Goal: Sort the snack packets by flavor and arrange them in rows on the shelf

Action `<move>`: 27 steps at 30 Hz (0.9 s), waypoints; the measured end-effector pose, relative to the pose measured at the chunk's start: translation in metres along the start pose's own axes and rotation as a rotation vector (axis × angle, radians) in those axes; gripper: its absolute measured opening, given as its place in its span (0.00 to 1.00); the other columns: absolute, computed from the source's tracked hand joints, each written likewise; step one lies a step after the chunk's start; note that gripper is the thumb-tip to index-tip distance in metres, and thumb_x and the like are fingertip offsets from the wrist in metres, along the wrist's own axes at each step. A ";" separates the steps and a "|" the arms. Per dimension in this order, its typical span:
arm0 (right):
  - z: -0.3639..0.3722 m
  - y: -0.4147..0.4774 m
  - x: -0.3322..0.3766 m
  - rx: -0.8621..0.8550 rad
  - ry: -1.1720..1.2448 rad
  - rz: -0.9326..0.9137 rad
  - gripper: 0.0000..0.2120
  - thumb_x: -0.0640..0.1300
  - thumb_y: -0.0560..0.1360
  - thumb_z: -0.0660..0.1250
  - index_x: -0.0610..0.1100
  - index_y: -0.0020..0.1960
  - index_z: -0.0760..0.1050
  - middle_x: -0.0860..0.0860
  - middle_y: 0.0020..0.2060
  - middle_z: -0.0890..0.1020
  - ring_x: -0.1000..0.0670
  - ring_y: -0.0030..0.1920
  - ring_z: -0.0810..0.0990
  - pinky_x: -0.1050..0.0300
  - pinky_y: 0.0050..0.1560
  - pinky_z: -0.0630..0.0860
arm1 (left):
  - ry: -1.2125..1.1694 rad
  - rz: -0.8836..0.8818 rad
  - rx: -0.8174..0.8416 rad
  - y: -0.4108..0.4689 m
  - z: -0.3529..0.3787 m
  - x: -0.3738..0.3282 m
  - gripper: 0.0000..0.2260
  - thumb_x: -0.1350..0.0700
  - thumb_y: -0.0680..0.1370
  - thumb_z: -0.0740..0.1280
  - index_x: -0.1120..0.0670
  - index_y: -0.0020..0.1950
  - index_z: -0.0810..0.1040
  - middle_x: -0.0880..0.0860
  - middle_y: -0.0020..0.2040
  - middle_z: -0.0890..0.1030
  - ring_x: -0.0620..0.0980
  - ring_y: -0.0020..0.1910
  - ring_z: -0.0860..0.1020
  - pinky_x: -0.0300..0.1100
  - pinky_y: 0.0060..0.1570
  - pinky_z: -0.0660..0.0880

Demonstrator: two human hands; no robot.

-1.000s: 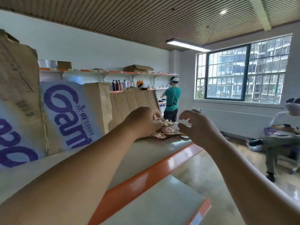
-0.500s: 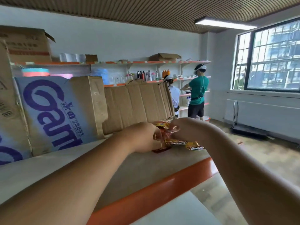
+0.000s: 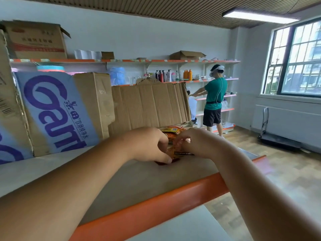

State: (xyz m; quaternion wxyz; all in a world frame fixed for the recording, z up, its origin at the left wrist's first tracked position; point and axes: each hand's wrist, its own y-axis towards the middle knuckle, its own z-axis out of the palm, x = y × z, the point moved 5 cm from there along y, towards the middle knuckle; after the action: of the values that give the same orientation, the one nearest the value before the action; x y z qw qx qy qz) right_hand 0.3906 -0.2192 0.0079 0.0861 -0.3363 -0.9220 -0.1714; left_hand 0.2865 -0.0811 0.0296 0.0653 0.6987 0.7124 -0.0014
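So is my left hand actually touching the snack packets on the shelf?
Touching. The head view shows the left hand curled onto the snack packets, its thumb pressed on the nearest one's edge, with no gap visible.

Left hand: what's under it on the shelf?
The edge of a dark red packet pokes out under the left hand on the shelf. Orange packets lie beside it. Whatever else the hand covers is hidden.
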 end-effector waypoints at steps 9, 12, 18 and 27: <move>0.002 0.001 -0.011 0.001 0.098 0.013 0.30 0.75 0.59 0.68 0.69 0.59 0.77 0.58 0.55 0.80 0.55 0.51 0.78 0.55 0.51 0.77 | 0.009 -0.017 0.078 -0.006 -0.001 -0.003 0.21 0.35 0.69 0.77 0.38 0.60 0.83 0.37 0.48 0.77 0.39 0.48 0.77 0.41 0.46 0.76; 0.000 0.002 -0.011 0.009 0.117 0.011 0.28 0.75 0.60 0.68 0.69 0.58 0.77 0.59 0.52 0.79 0.60 0.46 0.76 0.58 0.44 0.75 | 0.003 -0.024 0.137 -0.011 -0.005 -0.003 0.19 0.40 0.67 0.80 0.36 0.57 0.83 0.36 0.49 0.76 0.41 0.51 0.77 0.44 0.50 0.77; 0.000 0.001 -0.008 -0.005 0.095 0.001 0.22 0.73 0.63 0.72 0.68 0.55 0.78 0.61 0.48 0.80 0.62 0.43 0.75 0.60 0.41 0.75 | 0.029 -0.021 0.245 -0.022 -0.008 -0.005 0.18 0.47 0.67 0.79 0.34 0.54 0.78 0.38 0.53 0.75 0.44 0.52 0.78 0.50 0.52 0.79; 0.004 0.001 -0.004 0.031 0.134 -0.050 0.18 0.58 0.70 0.74 0.65 0.59 0.78 0.59 0.52 0.78 0.58 0.48 0.78 0.58 0.44 0.76 | 0.201 -0.161 0.408 -0.040 -0.022 0.000 0.22 0.43 0.69 0.79 0.34 0.58 0.73 0.40 0.55 0.78 0.40 0.47 0.77 0.41 0.42 0.73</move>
State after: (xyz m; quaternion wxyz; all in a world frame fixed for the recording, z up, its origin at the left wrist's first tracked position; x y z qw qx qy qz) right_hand 0.3935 -0.2194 0.0034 0.1485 -0.2995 -0.9249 -0.1812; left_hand 0.2449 -0.0795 0.0483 -0.1487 0.6352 0.7536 -0.0812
